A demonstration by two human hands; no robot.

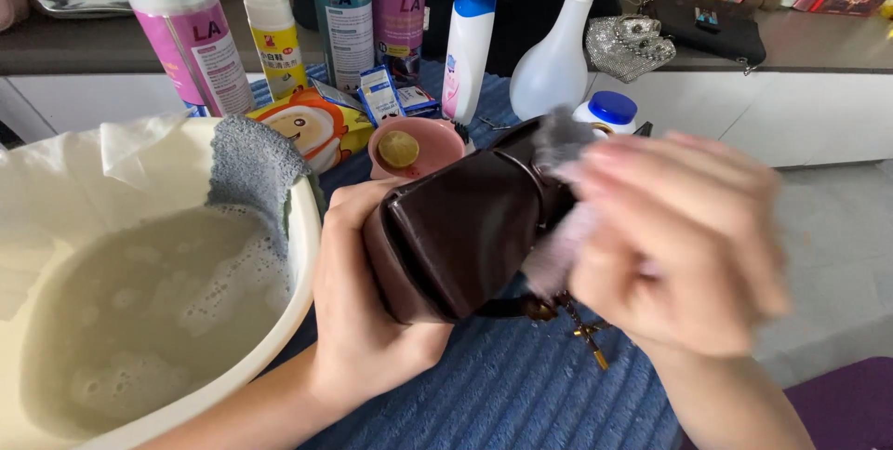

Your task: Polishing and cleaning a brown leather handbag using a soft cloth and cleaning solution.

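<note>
My left hand (pixel 367 297) grips a small dark brown leather bag (pixel 460 227) from its left side and underneath, holding it above a blue ribbed mat (pixel 521 394). My right hand (pixel 679 236), blurred with motion, presses a pale grey cloth (pixel 558 148) against the bag's right side. The cloth wraps over the bag's top corner and trails down under my fingers. A gold chain with a small metal clasp (pixel 586 334) dangles below the bag.
A cream basin (pixel 298 264) of soapy, cloudy water sits at left, a grey sponge cloth (pixel 251 166) draped on its rim. Behind stand pump bottles (pixel 191 27), a white spray bottle (pixel 558 50), a pink dish (pixel 414 148), an orange packet (pixel 312 129) and a silver pouch (pixel 631 44).
</note>
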